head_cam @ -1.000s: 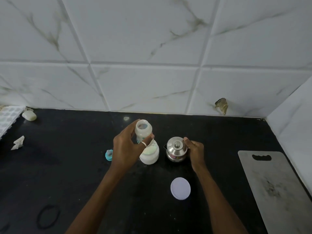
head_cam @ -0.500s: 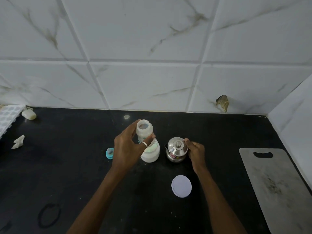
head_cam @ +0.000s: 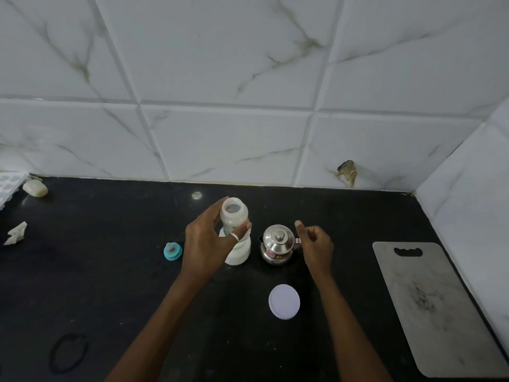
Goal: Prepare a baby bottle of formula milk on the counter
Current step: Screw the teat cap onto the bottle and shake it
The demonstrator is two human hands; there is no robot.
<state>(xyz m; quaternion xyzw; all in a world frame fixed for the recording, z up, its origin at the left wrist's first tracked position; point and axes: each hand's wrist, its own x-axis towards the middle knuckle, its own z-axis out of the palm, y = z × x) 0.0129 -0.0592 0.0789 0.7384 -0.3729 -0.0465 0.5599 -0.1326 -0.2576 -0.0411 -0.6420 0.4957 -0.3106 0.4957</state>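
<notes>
**Baby bottle (head_cam: 234, 216) upright in the left hand (head_cam: 205, 244); steel pot (head_cam: 277, 244) just to its right**

Left fingers (head_cam: 212, 214) are wrapped round the bottle's upper body, the thumb closing the grip from the near side. The bottle's long axis stands close to vertical, and its open neck, with no teat fitted, faces up toward the camera. It overlaps a white tub (head_cam: 239, 255) standing on the worktop (head_cam: 115, 285). Whether the bottle rests on the tub or is held clear of it cannot be told.

Right fingers (head_cam: 310, 235) are loosely curled with the thumb raised, and they enclose nothing visible. The pot's short handle (head_cam: 297, 240) ends just beside them, and contact cannot be settled. The right hand (head_cam: 318, 245) is therefore the nearer one to the pot. The lidded pot stands between the two hands, its handle pointing right toward that hand and its spout side pointing left toward the bottle.

The bottle mouth lies left of the pot and somewhat higher in the picture. A likely next step is a right-hand grasp of the handle and a leftward pour, which would call for the neck to be brought under the spout.

Further out lie a teal teat ring (head_cam: 173, 251) left of the left hand, a round white lid (head_cam: 284, 301) nearer the person, and a grey cutting board (head_cam: 435, 307) at far right.
</notes>
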